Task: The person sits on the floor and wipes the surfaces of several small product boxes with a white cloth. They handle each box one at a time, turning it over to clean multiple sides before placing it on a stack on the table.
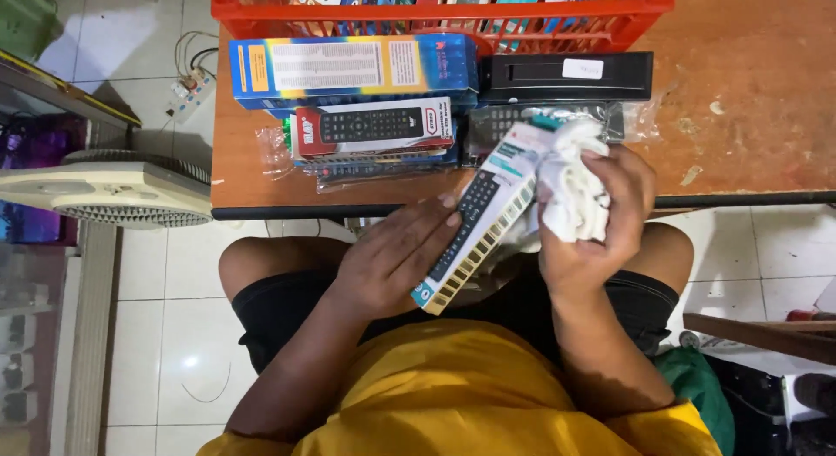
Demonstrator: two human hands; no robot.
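The wooden tabletop carries an orange plastic crate at its far edge, filled with upright packaged goods. In front of the crate lies a long blue-and-yellow box with a pale panel of fine print, and to its right a black box with a small white sticker. Nearer the edge sits a red-and-white packaged remote on a stack of others in clear sleeves.

The step in hand looks like wiping a package clean. The left hand grips the lower end of a boxed remote control, white with teal and gold-striped edging, held tilted just off the tabletop's near edge, above the lap. The right hand is closed around a crumpled white cloth pressed to its upper end. Next probably calls for steady strokes along the box.
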